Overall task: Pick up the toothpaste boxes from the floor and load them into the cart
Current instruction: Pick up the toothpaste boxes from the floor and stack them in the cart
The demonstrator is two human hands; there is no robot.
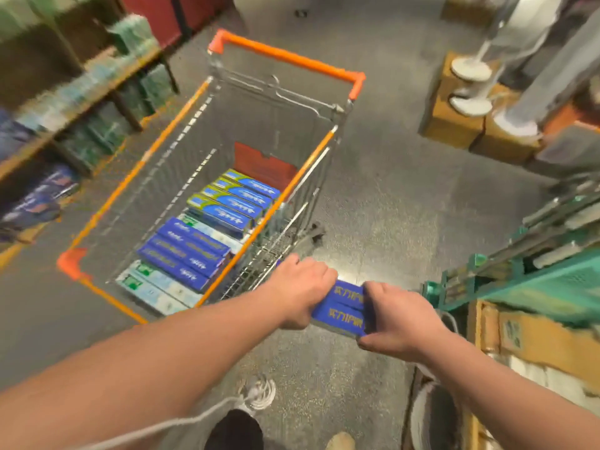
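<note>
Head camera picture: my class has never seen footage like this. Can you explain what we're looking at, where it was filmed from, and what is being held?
There is no machine here. A person wears a camera on the head, and it looks down at their own bare arms. The left hand and right hand grip blue boxes by opposite ends, just outside the cart and above the grey floor. The packed boxes already lie in rows inside the cart.
</note>
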